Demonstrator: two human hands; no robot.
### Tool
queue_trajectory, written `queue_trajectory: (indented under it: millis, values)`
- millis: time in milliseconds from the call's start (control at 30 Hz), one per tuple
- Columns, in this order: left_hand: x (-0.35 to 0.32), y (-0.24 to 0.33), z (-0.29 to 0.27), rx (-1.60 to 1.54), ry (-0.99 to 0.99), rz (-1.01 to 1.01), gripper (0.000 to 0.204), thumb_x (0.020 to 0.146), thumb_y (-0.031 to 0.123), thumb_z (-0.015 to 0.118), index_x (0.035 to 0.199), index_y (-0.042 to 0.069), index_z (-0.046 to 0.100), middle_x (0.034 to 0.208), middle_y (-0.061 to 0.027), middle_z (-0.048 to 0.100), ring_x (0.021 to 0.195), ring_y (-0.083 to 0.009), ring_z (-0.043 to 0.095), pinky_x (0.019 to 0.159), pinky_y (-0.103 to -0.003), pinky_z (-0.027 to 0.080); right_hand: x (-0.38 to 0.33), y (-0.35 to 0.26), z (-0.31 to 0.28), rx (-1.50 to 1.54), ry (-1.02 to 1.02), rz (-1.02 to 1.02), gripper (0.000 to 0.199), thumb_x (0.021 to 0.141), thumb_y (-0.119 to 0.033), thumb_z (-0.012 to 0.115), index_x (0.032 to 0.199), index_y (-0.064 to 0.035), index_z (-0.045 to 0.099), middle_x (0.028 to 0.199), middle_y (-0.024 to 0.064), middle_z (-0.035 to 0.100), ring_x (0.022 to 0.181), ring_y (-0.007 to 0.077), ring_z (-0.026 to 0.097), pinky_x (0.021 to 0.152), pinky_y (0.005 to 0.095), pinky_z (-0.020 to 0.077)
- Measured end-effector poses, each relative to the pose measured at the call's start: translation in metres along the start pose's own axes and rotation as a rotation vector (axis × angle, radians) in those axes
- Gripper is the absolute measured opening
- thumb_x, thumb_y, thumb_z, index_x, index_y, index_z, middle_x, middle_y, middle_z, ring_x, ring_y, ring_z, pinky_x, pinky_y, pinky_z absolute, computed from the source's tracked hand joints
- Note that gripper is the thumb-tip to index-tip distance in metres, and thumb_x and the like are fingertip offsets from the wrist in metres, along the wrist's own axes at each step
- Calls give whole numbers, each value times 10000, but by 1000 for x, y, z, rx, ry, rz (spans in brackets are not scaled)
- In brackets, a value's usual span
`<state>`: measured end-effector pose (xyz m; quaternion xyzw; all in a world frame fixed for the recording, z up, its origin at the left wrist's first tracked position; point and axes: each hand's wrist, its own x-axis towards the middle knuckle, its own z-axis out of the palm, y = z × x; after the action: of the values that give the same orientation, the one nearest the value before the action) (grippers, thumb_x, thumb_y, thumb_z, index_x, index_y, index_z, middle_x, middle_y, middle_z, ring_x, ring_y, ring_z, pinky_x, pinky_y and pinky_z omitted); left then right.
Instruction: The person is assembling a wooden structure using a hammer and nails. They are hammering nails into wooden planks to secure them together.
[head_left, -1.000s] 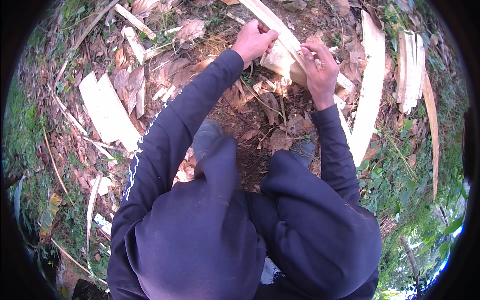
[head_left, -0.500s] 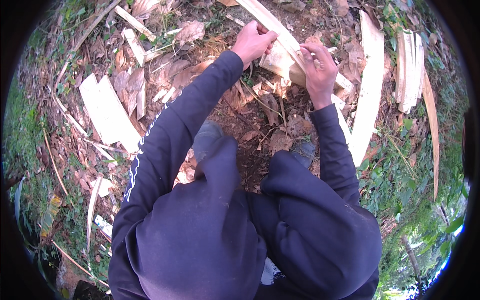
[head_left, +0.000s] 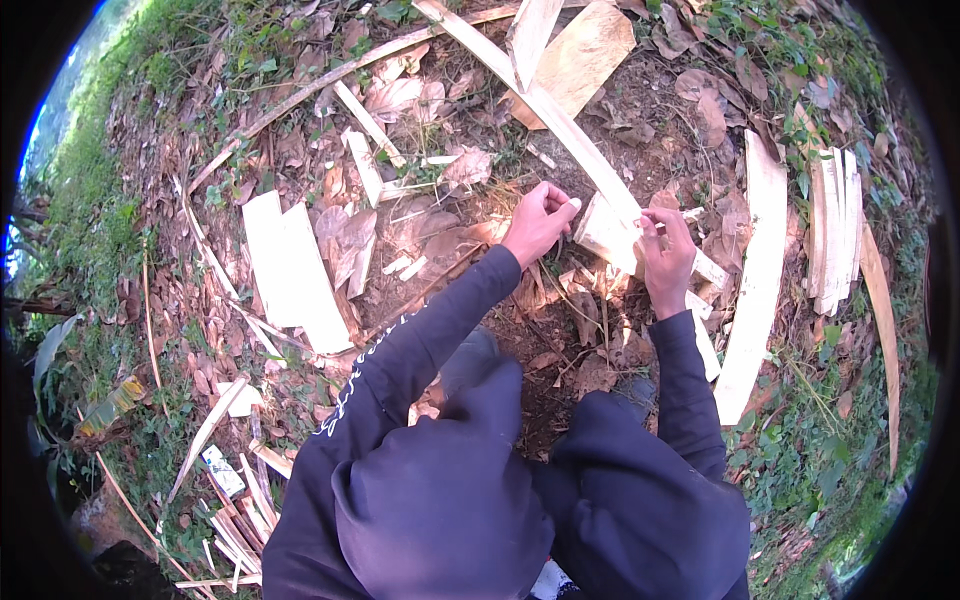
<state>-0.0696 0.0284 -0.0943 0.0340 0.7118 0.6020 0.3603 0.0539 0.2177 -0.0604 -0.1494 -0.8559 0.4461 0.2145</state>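
A long, pale wooden strip (head_left: 565, 128) slants away from me toward the top of the view. My right hand (head_left: 667, 262) is closed, pinching the strip's near end between thumb and fingers. My left hand (head_left: 541, 222) is a little to the left, apart from the strip, its thumb and fingertips pressed together. Whether anything small is between them cannot be made out. Beneath the strip's near end, between my hands, lies a thick wood block (head_left: 606, 235), partly covered by the strip and my right hand.
A broad board (head_left: 588, 62) and a narrower piece (head_left: 531, 42) lie far ahead. Pale slabs (head_left: 317, 285) rest at left. A long plank (head_left: 754, 290), stacked slats (head_left: 836, 230) and a curved strip (head_left: 880, 345) are at right. Thin sticks (head_left: 238, 535) lie lower left among dry leaves.
The view has shifted, showing more ground ahead and the lower-left sticks. My left hand has come away from the strip's edge; my right hand still pinches the strip.
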Motion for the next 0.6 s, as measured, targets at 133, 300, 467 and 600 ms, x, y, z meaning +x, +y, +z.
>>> queue_trajectory:
  millis: [133,300,467,600]
  values:
    - [5,5,-22,106,165,236,288,912,235,755,1003,15,593,841,-32,630,728,-111,612,677,-282,528,1,-1,-4,-30,7,54,80,967,-37,634,1028,10,651,986,124,665,870,241,655,753,337,522]
    - [61,83,-69,453,566,711,649,839,295,826,1295,-51,521,1100,-147,658,859,-226,657,787,-350,560,-7,-8,-14,-81,48,-6,66,955,-33,639,1006,7,650,992,133,665,942,291,645,838,382,507]
    - [117,101,-98,580,320,539,445,858,224,744,1191,-46,626,1084,-235,718,930,-347,720,815,-431,562,-29,-14,-32,-80,92,5,81,956,-56,641,999,10,659,988,145,661,931,303,648,830,395,509]
    - [119,104,-86,605,326,604,273,867,177,681,1044,-29,695,923,-252,721,910,-407,714,835,-452,549,-42,-2,-43,-92,56,70,97,963,-76,638,1002,9,662,987,145,665,922,298,651,808,397,510]
